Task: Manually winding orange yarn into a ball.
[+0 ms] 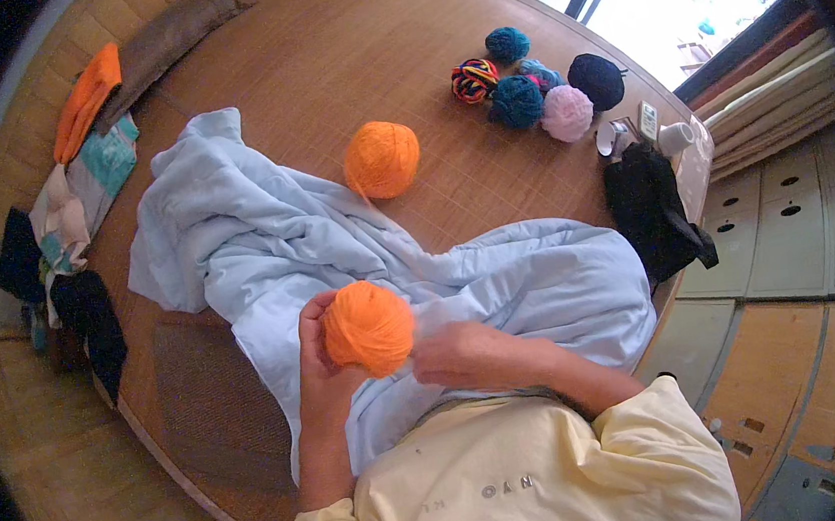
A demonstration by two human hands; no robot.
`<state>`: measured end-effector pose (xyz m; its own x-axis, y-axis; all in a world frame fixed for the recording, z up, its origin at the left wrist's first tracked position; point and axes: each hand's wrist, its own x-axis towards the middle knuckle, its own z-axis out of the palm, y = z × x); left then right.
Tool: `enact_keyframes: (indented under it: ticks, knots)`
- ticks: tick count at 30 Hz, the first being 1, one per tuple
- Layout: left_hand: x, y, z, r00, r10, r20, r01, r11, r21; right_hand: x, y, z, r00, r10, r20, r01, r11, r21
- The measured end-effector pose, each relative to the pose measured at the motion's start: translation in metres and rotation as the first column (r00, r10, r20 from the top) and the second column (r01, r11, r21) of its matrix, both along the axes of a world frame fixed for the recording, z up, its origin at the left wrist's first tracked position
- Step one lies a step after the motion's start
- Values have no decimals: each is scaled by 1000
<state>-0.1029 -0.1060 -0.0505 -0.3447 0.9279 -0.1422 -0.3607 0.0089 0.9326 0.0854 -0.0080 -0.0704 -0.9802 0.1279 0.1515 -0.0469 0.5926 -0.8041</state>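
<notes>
My left hand (pixel 314 346) cups a ball of orange yarn (pixel 369 329) from its left side and underneath. Just right of that ball is my right hand (pixel 464 354), blurred, its fingers curled. Whether a strand runs between those fingers cannot be made out. A light blue quilt (pixel 539 271) lies in folds over my lap and spreads to the left. Beyond the quilt's far edge, a larger ball of orange yarn (pixel 382 158) rests on the mat, with a thin strand trailing from it towards the quilt.
Several yarn balls, including a pink one (pixel 567 113) and a black one (pixel 596 82), sit together on the wooden mat (pixel 278 63). Right of them are a white cup (pixel 675 138) and a black cloth bag (pixel 650 208). Folded clothes (pixel 88 171) and a brown pillow (pixel 167 47) line the left edge.
</notes>
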Motion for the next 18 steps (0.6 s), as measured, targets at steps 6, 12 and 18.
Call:
enact_keyframes:
  ticks: [6,12,18]
  knots:
    - [9,1,-6,836,-234,-497,191,972,-136,6,19,42,987,-62,-151,41,989,-140]
    - [3,-16,-9,844,-510,169,492,860,135,-1,42,28,965,-247,93,261,847,-463]
    - [-1,-1,-5,984,-101,144,97,995,34,0,4,0,990,-142,24,144,959,-245]
